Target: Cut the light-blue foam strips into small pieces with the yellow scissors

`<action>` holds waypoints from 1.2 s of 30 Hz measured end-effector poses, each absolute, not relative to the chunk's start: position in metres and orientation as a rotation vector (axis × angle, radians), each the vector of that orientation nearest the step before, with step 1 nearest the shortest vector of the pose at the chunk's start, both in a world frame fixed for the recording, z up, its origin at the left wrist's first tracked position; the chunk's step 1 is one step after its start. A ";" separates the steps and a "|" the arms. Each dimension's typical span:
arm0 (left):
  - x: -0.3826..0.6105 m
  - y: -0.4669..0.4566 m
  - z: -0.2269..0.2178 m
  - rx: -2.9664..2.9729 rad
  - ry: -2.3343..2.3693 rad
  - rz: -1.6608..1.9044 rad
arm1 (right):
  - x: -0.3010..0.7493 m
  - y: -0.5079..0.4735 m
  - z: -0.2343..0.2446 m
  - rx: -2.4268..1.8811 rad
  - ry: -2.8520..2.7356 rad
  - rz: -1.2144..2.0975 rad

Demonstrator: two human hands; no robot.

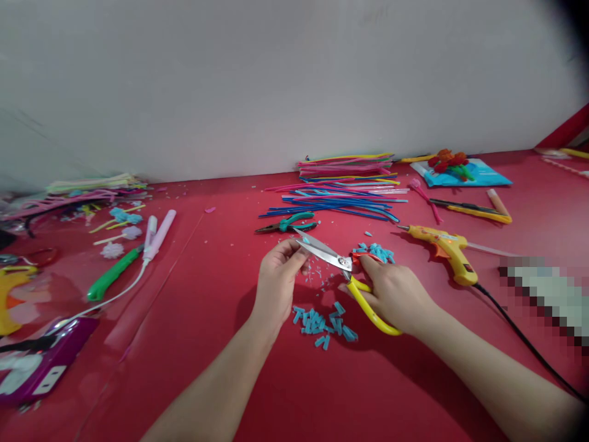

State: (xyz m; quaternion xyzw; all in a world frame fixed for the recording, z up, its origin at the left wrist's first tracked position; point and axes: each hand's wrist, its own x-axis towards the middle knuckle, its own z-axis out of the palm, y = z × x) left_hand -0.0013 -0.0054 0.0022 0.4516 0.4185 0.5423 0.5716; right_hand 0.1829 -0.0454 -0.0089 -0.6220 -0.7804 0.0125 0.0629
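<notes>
My right hand (396, 291) grips yellow-handled scissors (338, 267); their steel blades point left toward my left hand (278, 276). My left hand is pinched closed at the blade tips, and what it holds is too small to make out. Below the hands lies a small heap of short light-blue cut pieces (322, 320) on the red table (207, 344). A second cluster of blue pieces (378, 252) sits just behind my right hand.
Long coloured straws (343, 196) lie behind the hands, with green-handled pliers (289, 224) in front of them. A yellow glue gun (448, 248) with a black cord rests to the right. A green utility knife (113, 273), a pink tool (159, 236) and a purple device (43, 365) lie left.
</notes>
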 end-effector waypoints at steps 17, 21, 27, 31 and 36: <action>0.000 -0.005 0.005 0.998 0.867 1.286 | 0.187 -0.044 -0.013 -1.806 -2.387 0.022; 0.000 -0.004 0.004 0.982 0.861 1.281 | 0.187 -0.044 -0.013 -1.804 -2.387 0.022; -0.001 -0.005 0.005 0.967 0.877 1.279 | 0.188 -0.044 -0.013 -1.800 -2.377 0.022; 0.000 -0.005 0.006 0.959 0.895 1.279 | 0.189 -0.043 -0.011 -1.799 -2.373 0.036; -0.001 -0.004 0.007 0.965 0.880 1.262 | 0.189 -0.042 -0.008 -1.845 -2.328 0.078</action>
